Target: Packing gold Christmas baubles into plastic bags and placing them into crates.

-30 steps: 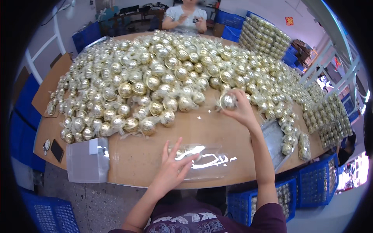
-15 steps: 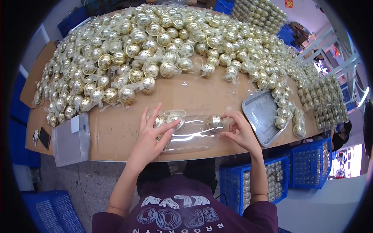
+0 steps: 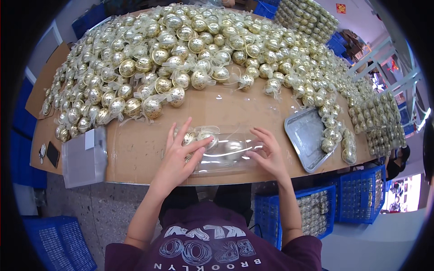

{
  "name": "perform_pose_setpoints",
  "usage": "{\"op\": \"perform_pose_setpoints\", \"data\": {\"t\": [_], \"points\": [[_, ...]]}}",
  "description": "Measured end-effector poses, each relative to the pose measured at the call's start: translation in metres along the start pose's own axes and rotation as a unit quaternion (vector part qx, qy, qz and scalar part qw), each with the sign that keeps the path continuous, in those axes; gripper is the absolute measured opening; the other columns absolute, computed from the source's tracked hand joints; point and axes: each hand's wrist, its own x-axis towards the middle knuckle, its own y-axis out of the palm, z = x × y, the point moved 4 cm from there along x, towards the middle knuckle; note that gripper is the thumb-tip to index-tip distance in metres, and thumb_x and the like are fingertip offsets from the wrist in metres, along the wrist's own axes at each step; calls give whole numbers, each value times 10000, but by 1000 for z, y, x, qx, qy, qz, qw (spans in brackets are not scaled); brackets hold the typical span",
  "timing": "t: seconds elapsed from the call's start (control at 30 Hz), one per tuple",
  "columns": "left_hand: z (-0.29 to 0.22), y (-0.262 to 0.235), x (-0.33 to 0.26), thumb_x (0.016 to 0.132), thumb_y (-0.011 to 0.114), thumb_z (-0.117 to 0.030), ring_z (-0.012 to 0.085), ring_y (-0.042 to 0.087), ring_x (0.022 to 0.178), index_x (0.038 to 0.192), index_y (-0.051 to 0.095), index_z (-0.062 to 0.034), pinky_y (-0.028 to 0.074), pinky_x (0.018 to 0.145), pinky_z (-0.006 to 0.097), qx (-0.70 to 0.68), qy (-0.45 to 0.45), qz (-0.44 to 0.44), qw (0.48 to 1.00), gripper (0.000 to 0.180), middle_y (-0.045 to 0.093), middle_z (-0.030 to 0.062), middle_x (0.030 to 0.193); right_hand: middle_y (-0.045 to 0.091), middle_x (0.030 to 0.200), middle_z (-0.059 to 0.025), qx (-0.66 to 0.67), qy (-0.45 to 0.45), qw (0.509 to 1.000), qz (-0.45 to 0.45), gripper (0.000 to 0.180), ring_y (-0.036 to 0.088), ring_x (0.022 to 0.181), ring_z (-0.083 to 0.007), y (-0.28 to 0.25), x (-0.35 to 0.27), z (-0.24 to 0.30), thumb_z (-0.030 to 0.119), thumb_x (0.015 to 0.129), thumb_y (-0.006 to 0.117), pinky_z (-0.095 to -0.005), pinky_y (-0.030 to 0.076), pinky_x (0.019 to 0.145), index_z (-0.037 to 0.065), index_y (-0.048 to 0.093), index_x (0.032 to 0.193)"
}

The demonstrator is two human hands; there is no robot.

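Observation:
A clear plastic package (image 3: 221, 166) lies near the table's front edge, between my two hands. Several shiny pale-gold ball ornaments (image 3: 209, 141) are gathered at its left end. My left hand (image 3: 174, 158) lies over these balls, fingers spread and partly covering them. Another gold ball (image 3: 234, 147), blurred, is inside the package near its middle. At the package's right end is my right hand (image 3: 271, 156), its fingers curved and apart, with nothing visible between them. The plastic's glare hides its exact edges.
A big heap of gold balls with ribbons (image 3: 158, 54) covers the table's far side. A grey metal tray (image 3: 300, 142) stands right, beside a filled clear pack (image 3: 348, 149). At left are a translucent plastic box (image 3: 83, 165) and a phone (image 3: 53, 155). Blue crates (image 3: 361, 192) stand below, right.
The single ball has moved left inside the package, away from my right hand. My right hand has shifted slightly left, while my left hand stays over the other balls.

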Motion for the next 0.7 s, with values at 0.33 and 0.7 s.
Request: {"op": "perform_pose_setpoints", "data": {"t": [0.33,0.7], "points": [[1,-2,0,906,570,-218,448,213,1384,1176,684,-229,173,1135,532,2,2,8,1000,293,331,212,1482,427,1449,-112,-9,-85,968,236,629,455,1287,-300,25,14,10,142,700,789,-416,382,1047,121,586,1295],[1,-2,2,911,564,-222,420,180,1411,1192,680,-225,168,1141,514,1,-8,27,1000,304,296,157,1522,474,1382,-103,202,90,929,297,727,460,1254,-231,32,9,-7,76,737,784,-363,402,1025,80,430,1372]]}}
